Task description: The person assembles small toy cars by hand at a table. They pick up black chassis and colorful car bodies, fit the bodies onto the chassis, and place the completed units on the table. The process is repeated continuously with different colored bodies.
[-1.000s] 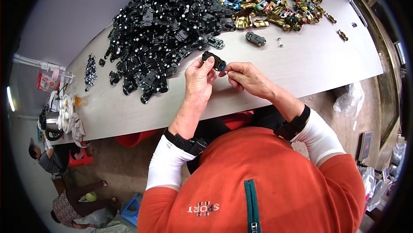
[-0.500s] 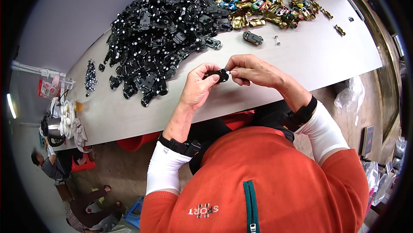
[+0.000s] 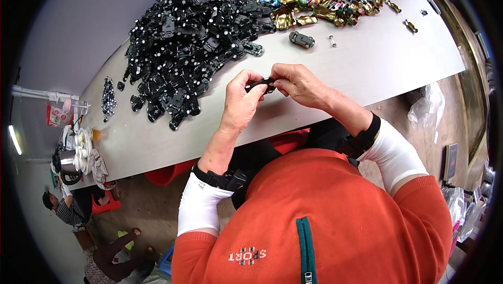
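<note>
Above the near part of the table, both hands meet at a small black toy car base (image 3: 269, 87). My left hand (image 3: 238, 105) is closed round its left side, thumb on top. The closed fingers of my right hand (image 3: 304, 85) pinch its right end and hide part of it. Beyond the hands lie a dark grey toy car base (image 3: 302, 40) and a small wheel axle (image 3: 332, 41). A large heap of black toy car bases (image 3: 183, 48) rises to the far left. At the back are many gold and coloured toy car bodies (image 3: 309, 1).
A small pile of wheel axles (image 3: 108, 99) lies on the table (image 3: 152, 142) at the left. White dishes (image 3: 83, 150) and a cloth (image 3: 98, 166) stand at its left end. Two other people (image 3: 70, 208) are at the lower left, one near a red stool (image 3: 106, 205).
My right fingers have come in against the toy car base, covering the small pale piece seen at its right end before. The view has shifted slightly.
</note>
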The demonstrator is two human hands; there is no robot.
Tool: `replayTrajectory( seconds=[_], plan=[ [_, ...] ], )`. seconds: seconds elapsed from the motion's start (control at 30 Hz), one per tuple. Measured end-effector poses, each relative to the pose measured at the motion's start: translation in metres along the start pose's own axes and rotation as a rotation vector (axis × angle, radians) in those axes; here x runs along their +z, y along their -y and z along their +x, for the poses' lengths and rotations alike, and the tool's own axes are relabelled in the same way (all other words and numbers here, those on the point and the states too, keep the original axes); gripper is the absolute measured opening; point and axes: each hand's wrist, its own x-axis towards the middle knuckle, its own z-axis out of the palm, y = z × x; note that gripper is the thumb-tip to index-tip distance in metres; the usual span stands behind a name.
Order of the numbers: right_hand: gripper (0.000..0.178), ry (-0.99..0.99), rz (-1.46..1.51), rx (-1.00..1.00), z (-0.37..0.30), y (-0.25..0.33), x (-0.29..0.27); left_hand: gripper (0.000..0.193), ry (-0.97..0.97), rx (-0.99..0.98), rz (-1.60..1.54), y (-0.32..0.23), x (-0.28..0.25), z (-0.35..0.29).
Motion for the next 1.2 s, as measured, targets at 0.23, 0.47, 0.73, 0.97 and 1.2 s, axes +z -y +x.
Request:
replayTrajectory(
  seconds=[0.23,0.47,0.73,0.97,1.2],
  plan=[
    [0.017,0.114,0.481,0.187,-0.004,-0.009,-0.012,0.01,0.069,-0.136,-0.48,0.012,-0.009,0.009],
    [0.014,0.011,0.136,0.096,-0.002,-0.016,-0.004,0.007,0.017,-0.111,-0.402,0.013,0.003,0.012],
    [0.026,-0.082,0.318,0.208,-0.002,-0.029,-0.019,0.007,-0.01,-0.156,-0.424,0.016,0.016,0.034],
    [0.045,-0.277,-0.447,-0.01,0.009,-0.034,-0.042,0.025,0.022,-0.16,-0.237,0.015,0.02,0.04],
    [0.029,-0.316,-0.695,0.126,0.033,-0.022,-0.06,0.019,0.017,-0.151,-0.153,0.025,-0.008,0.025]
  ],
)
